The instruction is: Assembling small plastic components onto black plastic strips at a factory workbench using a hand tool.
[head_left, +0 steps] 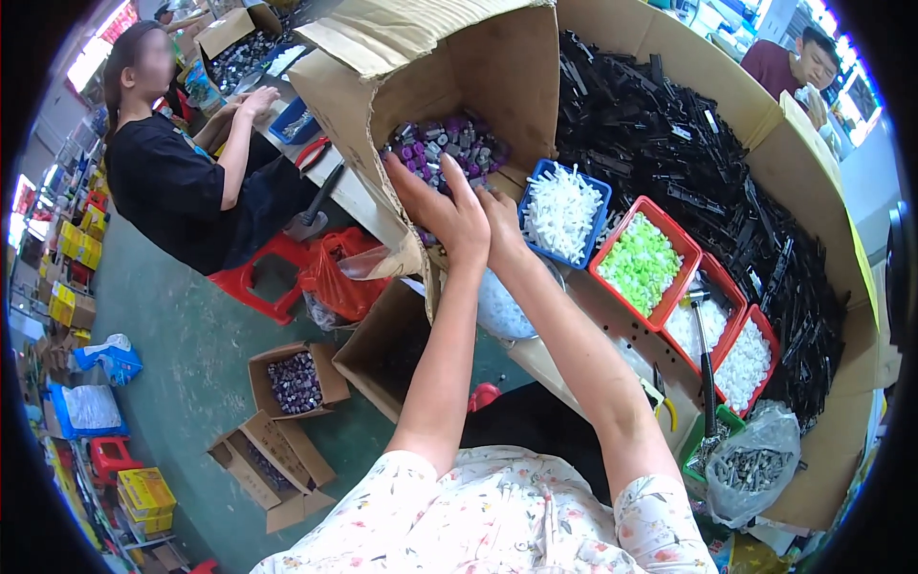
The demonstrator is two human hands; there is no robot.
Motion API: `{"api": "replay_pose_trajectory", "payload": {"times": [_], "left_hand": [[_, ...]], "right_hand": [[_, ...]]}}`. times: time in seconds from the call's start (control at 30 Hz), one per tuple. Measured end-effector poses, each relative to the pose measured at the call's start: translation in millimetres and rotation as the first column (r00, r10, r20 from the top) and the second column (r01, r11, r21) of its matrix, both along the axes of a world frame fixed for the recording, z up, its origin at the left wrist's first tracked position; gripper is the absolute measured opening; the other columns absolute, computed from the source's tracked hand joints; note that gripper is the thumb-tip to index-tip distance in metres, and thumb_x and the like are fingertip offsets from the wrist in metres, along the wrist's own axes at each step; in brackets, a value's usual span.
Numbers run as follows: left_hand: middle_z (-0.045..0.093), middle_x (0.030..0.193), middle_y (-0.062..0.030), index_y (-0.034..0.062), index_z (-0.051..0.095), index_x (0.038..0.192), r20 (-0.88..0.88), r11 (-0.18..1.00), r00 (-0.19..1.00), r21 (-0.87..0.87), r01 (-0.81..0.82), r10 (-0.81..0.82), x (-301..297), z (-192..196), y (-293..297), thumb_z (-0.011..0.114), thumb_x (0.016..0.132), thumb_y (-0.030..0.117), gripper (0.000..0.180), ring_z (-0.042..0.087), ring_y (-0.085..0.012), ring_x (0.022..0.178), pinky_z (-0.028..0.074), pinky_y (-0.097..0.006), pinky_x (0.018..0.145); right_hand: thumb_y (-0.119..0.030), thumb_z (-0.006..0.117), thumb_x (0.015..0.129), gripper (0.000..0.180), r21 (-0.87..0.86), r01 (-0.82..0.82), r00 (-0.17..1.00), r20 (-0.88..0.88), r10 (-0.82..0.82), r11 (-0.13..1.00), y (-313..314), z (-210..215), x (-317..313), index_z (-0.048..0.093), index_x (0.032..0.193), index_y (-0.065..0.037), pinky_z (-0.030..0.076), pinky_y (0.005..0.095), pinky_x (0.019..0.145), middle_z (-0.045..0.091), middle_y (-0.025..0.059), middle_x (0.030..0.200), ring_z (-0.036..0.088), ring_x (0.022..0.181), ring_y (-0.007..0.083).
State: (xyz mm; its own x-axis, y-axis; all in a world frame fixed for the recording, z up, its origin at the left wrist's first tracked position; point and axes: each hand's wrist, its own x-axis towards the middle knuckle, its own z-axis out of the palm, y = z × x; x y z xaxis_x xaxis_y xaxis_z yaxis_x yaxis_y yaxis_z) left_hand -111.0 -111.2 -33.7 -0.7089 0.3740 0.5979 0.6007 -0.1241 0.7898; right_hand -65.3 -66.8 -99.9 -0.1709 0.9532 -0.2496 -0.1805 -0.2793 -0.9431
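Both arms reach up from the lower edge to a big cardboard box [449, 67] tipped on its side, mouth facing the person, w/ a heap of small purple-and-grey parts [445, 143] showing inside at its lower lip. Left hand [442, 206] lies flat against the box's lower front edge, fingers spread and stretched toward the parts, apparently propping the tilted box so the load sits near the mouth; it pinches nothing visible. Right hand [499, 225] is tucked just behind the left, touching the same edge; its fingers are mostly hidden, so can't tell if curled or open. Just right of the box, along the work surface's near edge, a row of small bins: blue bin [535, 182] of white pieces, red bin [669, 230] of light-green pieces, two more red bins [736, 316] of white pieces w/ a dark-handled tool [703, 354] lying across. Behind them, a mass of black strips [688, 153] fills a cardboard-walled tray. Clear bag [755, 469] of grey metal bits sits at the near right corner. On the floor at left, open cartons [296, 378] hold more purple parts; a co-worker in black [167, 177] sits by a red stool [263, 277].
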Motion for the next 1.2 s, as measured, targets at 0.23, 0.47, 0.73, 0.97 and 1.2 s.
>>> {"api": "replay_pose_trajectory", "payload": {"times": [0.23,0.47,0.73,0.97,1.2], "left_hand": [[0.023,0.158,-0.0309,-0.009,0.024,0.151,0.228,0.995,0.971,0.081,0.053,-0.07,-16,-19,4,0.048,0.104,0.035,0.069,0.027,-0.0386,0.147,0.02,-0.044,0.121],[0.028,0.158,-0.024,-0.0054,0.025,0.153,0.58,0.882,0.669,0.239,0.406,-0.465,24,-8,-70,0.05,0.105,0.028,0.064,0.03,-0.032,0.145,0.021,-0.039,0.12],[0.052,0.112,-0.0143,-0.0017,0.049,0.115,0.768,0.773,-0.332,0.616,0.152,-0.547,10,-9,-56,0.061,0.096,0.049,0.055,0.053,-0.0278,0.11,0.04,-0.039,0.106],[0.024,0.152,-0.024,-0.0076,0.013,0.152,0.634,0.736,-0.423,0.665,-0.129,-0.647,30,-14,-30,0.057,0.092,0.064,0.104,0.031,-0.0353,0.142,0.024,-0.042,0.122],[0.007,0.162,-0.0207,-0.0016,0.003,0.156,0.619,0.692,-0.333,0.699,-0.181,-0.711,43,-25,-21,0.054,0.093,0.064,0.104,0.014,-0.0352,0.152,0.015,-0.043,0.124]], "right_hand": [[-0.026,0.059,0.098,0.033,-0.245,0.022,0.999,-0.026,-0.029,0.969,-9,23,8,0.055,0.12,-0.002,0.048,0.0316,0.059,0.06,0.0062,0.085,0.056,0.069,0.0161],[-0.023,0.072,0.083,0.051,0.522,-0.235,0.79,0.594,-0.152,0.819,-1,65,19,0.058,0.125,0.004,0.05,0.0428,0.093,0.061,0.0258,0.115,0.062,0.107,0.0392],[-0.041,0.07,0.087,0.051,0.649,-0.492,0.723,0.676,-0.142,0.58,74,97,-27,0.065,0.12,-0.003,0.046,0.0597,0.094,0.06,0.0262,0.119,0.056,0.117,0.0436],[-0.072,0.071,0.07,0.088,0.227,-0.735,0.403,0.904,0.142,0.639,100,109,-68,0.061,0.131,-0.011,0.033,0.0693,0.105,0.057,0.02,0.138,0.048,0.132,0.0425],[-0.072,0.074,0.067,0.092,0.252,-0.756,0.385,0.917,0.1,0.605,84,106,-64,0.054,0.14,-0.02,0.033,0.067,0.106,0.049,0.0261,0.144,0.043,0.136,0.0468]]}}
